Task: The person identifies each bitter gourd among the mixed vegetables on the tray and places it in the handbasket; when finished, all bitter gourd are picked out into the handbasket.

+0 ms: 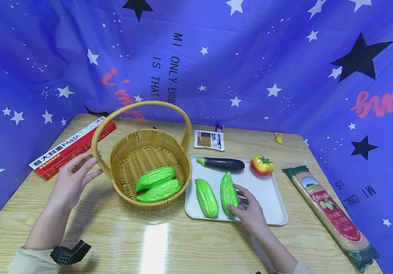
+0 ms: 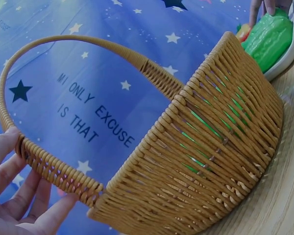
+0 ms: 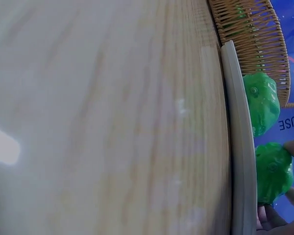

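My left hand (image 1: pixel 72 180) holds the side of the handle of a round wicker basket (image 1: pixel 122 161), thumb and fingers about the wrapped cane (image 2: pixel 59 166). Two green bitter melons (image 1: pixel 159 190) lie inside, partly visible through the weave in the left wrist view. To the right, my right hand (image 1: pixel 250 210) grips a bitter melon (image 1: pixel 228 192) on a white tray (image 1: pixel 268 201), thumb on one side and fingers on the other. Left of it on the tray lies another bitter melon (image 1: pixel 206 198). The right wrist view shows the ends of both tray melons.
An eggplant (image 1: pixel 222 164) and a red-yellow tomato (image 1: pixel 262 166) lie toward the tray's back. A red pasta box (image 1: pixel 73 148) is at left, a long pasta pack (image 1: pixel 330 213) at right. Behind the tray are a flat white packet (image 1: pixel 209 140) and small wrapped pieces. Starry blue cloth surrounds the table.
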Demonstrator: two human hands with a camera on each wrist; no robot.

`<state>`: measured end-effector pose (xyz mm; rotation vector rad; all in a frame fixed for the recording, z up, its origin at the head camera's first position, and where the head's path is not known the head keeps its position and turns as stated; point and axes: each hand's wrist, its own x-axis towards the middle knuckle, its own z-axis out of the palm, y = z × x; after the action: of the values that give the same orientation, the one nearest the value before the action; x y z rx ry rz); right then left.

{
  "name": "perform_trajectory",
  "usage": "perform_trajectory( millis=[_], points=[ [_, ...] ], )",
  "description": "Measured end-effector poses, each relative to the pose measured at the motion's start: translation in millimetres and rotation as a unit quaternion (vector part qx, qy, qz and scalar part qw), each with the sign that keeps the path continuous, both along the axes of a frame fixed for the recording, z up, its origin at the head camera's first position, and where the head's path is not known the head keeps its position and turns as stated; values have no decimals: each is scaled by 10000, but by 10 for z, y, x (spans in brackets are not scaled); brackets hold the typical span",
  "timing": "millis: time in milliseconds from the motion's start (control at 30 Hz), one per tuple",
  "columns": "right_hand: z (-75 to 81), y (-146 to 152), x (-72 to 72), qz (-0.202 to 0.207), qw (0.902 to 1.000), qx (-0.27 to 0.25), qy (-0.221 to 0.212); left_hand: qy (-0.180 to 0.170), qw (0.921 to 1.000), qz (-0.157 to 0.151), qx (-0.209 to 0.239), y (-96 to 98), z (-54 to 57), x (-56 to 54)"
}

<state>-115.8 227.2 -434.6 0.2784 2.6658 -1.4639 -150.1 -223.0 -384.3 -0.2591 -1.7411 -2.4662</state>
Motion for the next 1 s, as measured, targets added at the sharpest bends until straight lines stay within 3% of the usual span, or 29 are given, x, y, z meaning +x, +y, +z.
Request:
perform_trajectory(
  millis=[233,667,1000],
  points=[
    [95,79,-27,-46,9999,102,128,21,10000,-19,-6,6,-4,-4],
    [412,171,-150,-64,9993,145,349,-37,10000,-20,-27,-4,6,2],
    [634,83,-232,538,9947,-61,875,-1,10000,-34,3,-5,-12,-8]
  ],
)
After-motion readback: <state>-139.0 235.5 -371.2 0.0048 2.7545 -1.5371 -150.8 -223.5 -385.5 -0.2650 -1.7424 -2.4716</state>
